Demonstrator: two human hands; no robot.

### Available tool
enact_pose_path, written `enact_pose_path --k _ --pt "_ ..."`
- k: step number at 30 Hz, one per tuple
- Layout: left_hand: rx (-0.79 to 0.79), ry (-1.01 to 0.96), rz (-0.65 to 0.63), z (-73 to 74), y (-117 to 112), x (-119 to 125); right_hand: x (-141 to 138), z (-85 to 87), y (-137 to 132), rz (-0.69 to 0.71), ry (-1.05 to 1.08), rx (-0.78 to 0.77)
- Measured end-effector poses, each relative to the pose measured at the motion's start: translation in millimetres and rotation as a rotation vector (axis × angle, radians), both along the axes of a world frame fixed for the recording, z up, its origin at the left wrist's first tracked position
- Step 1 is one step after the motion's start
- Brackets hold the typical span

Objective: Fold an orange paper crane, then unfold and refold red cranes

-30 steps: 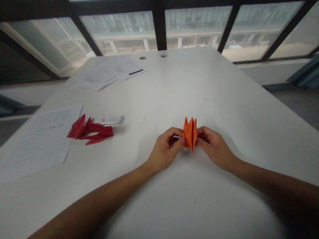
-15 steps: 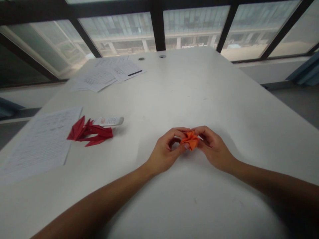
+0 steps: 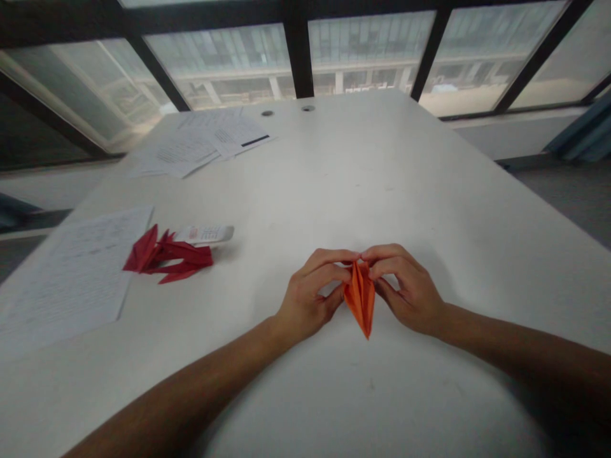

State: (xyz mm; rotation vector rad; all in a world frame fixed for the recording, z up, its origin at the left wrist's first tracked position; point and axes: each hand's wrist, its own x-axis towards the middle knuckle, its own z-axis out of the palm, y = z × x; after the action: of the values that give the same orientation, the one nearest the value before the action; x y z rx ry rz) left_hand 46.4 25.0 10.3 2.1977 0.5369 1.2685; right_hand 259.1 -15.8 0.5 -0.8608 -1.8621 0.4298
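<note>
An orange folded paper piece (image 3: 361, 298) is held between my two hands over the white table (image 3: 344, 184). Its pleated body narrows to a point that faces me. My left hand (image 3: 312, 289) pinches its left side, fingertips near the top edge and the thumb partly hidden behind the paper. On the opposite side my right hand (image 3: 408, 286) grips the upper right edge, with the index fingertips of both hands almost touching. Off to the left lies a red origami figure (image 3: 184, 261) with pointed folds, apart from both hands.
Behind the red figure rests a white remote control (image 3: 205, 233). A printed sheet (image 3: 71, 273) lies at the left, and several more papers (image 3: 191, 146) overlap at the far left. Two round cable holes (image 3: 308, 109) are near the window (image 3: 372, 51).
The orange paper has been turned: its crumpled-looking, star-like end showed before, and now its long pleated side points toward me. Both hands have shifted their grip slightly.
</note>
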Motion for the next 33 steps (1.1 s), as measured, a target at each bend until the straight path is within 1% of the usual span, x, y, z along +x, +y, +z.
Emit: enact_pose_path --k 7,11,15,18,20,22,25,27,29,31,33 --pt "-0.097 -0.048 -0.003 -3.5 0 -1 -1 3.9 2 0.013 0.017 0.036" --pt "-0.197 -0.086 -0.028 -8.9 -1 -3 -1 3.0 2 0.033 0.019 0.052" --pt "-0.307 -0.173 -0.081 -15.0 0 -3 -1 0.8 1 0.030 0.024 0.005" --pt "-0.291 -0.175 -0.055 -15.4 0 -3 -1 -0.3 -1 0.029 0.032 -0.047" --pt "-0.256 -0.103 0.007 -12.6 1 -4 0 -0.9 -2 0.023 0.030 -0.096" --pt "-0.266 -0.011 0.080 -8.6 1 -3 0 -1.7 -4 0.013 0.031 -0.161" --pt "-0.395 0.081 0.142 -4.0 0 -2 -1 -3.0 -5 -0.005 0.050 -0.286" --pt "-0.515 0.095 0.132 -3.2 0 0 -2 -3.7 -5 -0.045 0.092 -0.376" --pt "-0.644 0.072 0.093 -3.5 1 2 -3 -4.1 -3 -0.078 0.171 -0.477" --pt "-0.763 0.017 0.038 -3.5 3 4 -4 -4.0 0 -0.068 0.272 -0.592" --pt "-0.846 -0.051 -0.021 -2.9 7 5 -4 -3.4 3 -0.032 0.370 -0.699"
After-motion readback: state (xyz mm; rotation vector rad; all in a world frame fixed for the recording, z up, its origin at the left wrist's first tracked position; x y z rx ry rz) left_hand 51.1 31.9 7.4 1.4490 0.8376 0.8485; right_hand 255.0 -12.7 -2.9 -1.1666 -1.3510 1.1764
